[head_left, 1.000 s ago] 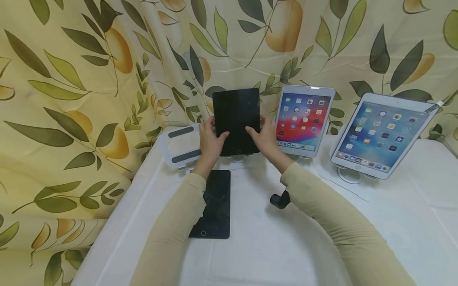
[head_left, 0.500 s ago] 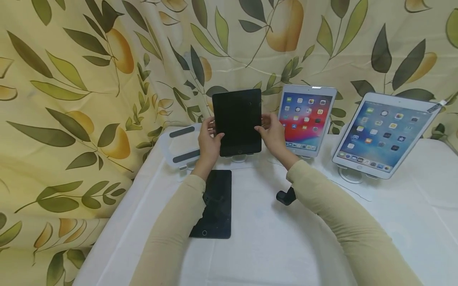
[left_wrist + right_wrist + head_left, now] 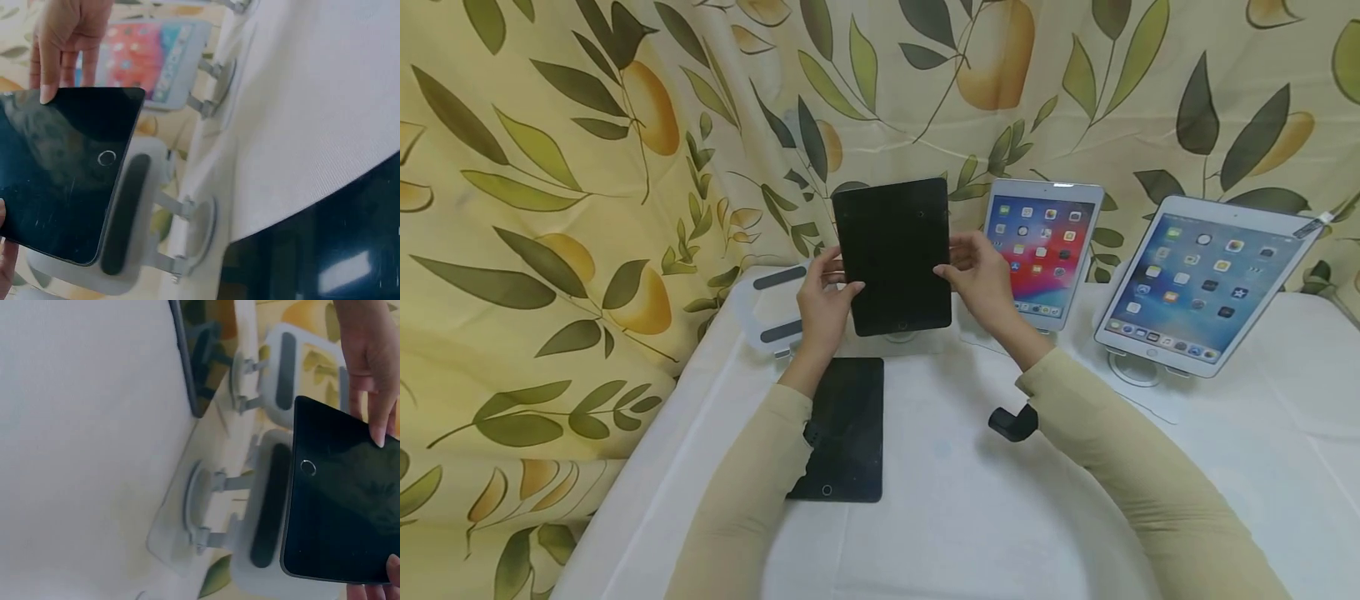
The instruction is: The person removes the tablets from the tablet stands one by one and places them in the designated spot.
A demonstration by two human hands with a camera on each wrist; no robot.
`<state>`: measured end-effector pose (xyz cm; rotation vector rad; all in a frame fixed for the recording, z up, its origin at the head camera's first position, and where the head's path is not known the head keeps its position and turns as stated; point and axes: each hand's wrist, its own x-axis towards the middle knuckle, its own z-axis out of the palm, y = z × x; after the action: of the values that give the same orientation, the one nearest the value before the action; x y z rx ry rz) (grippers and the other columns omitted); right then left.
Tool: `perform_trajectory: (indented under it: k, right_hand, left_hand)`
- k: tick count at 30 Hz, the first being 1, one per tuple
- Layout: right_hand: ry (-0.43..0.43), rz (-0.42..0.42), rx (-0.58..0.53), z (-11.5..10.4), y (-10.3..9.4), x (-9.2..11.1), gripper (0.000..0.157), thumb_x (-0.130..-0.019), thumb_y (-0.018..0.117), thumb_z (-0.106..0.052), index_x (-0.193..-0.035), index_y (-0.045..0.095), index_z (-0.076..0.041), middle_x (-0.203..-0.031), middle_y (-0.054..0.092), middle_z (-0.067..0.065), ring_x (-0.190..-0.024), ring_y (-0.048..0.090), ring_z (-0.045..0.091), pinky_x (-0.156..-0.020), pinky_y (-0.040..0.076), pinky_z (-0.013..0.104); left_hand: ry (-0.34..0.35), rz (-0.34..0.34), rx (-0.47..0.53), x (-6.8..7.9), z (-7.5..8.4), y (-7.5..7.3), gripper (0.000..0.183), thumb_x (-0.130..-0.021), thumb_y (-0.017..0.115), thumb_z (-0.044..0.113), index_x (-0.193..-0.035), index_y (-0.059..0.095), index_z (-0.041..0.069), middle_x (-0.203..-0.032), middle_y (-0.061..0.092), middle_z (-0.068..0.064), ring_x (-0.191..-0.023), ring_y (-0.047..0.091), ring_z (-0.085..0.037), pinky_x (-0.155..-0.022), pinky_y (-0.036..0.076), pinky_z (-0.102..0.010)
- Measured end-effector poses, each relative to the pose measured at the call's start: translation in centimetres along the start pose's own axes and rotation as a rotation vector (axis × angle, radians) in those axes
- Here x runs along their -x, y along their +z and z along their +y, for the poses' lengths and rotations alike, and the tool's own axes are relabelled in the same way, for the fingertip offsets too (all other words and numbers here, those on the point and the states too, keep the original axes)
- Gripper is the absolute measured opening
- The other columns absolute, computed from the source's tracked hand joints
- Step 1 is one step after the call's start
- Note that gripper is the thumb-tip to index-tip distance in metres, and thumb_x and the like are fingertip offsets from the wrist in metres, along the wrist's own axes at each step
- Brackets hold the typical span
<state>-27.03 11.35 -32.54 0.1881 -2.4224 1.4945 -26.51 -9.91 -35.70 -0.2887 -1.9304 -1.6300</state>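
A black tablet point(image 3: 897, 258) with a dark screen is held upright between both hands. The left hand point(image 3: 826, 304) grips its left edge, thumb on the front and fingers behind. On the opposite edge, the right hand point(image 3: 985, 279) pinches it the same way. Both wrist views show the tablet in front of a white tablet stand point(image 3: 125, 215) with a dark grey pad; its bottom edge is clear of the stand's foot. A second black tablet point(image 3: 850, 433) lies flat on the table, partly covered by the left forearm.
Left of the hands stands a bare white stand point(image 3: 777, 308) with two grey pads. To the right, a white tablet with a red and blue screen point(image 3: 1037, 254) and another with a blue screen point(image 3: 1198, 287) rest on stands. A patterned curtain point(image 3: 700, 125) hangs behind the white table point(image 3: 940, 517).
The held tablet has come off its stand toward the camera and looks larger. Both hands have shifted outward along its edges, the right thumb sliding from the screen to the right border.
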Motion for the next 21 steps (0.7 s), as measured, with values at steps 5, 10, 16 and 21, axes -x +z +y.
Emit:
perform_trajectory:
  k: [5,10,16,21]
  right_hand:
    - [-0.013,0.0,-0.023,-1.1,-1.0,1.2,0.041,-0.086,0.07,-0.014,-0.122,0.052,-0.005,-0.108,0.063,0.014,-0.094,0.062,0.024,-0.073,0.055,0.026]
    - [-0.01,0.003,-0.028,-2.0,-2.0,2.4,0.042,-0.086,0.07,-0.016,-0.123,0.052,-0.004,-0.107,0.062,0.015,-0.09,0.061,0.021,-0.067,0.052,0.016]
    - [-0.012,-0.003,-0.022,-3.0,-3.1,3.8,0.042,-0.086,0.07,-0.017,-0.122,0.054,-0.003,-0.105,0.063,0.015,-0.086,0.061,0.021,-0.064,0.05,0.012]
    - [-0.027,-0.014,0.002,-3.5,-4.1,5.1,0.042,-0.085,0.071,-0.015,-0.12,0.053,0.0,-0.104,0.062,0.017,-0.088,0.061,0.021,-0.063,0.049,0.01]
  left_hand:
    - [-0.05,-0.04,-0.013,0.4,1.6,-0.6,0.055,-0.074,0.076,-0.005,-0.123,0.055,0.002,-0.104,0.062,-0.018,-0.088,0.061,-0.027,-0.072,0.051,-0.028]
    - [-0.032,-0.079,-0.025,1.0,3.5,-1.2,0.053,-0.075,0.075,-0.004,-0.123,0.054,0.002,-0.104,0.062,-0.017,-0.087,0.061,-0.027,-0.065,0.048,-0.016]
    - [-0.024,-0.113,-0.013,1.8,5.1,-1.8,0.053,-0.074,0.075,-0.005,-0.123,0.054,0.003,-0.103,0.062,-0.016,-0.086,0.061,-0.025,-0.064,0.047,-0.019]
    - [-0.051,-0.138,-0.016,2.7,6.1,-2.0,0.055,-0.074,0.076,-0.005,-0.124,0.054,0.004,-0.104,0.062,-0.015,-0.087,0.061,-0.023,-0.065,0.048,-0.019]
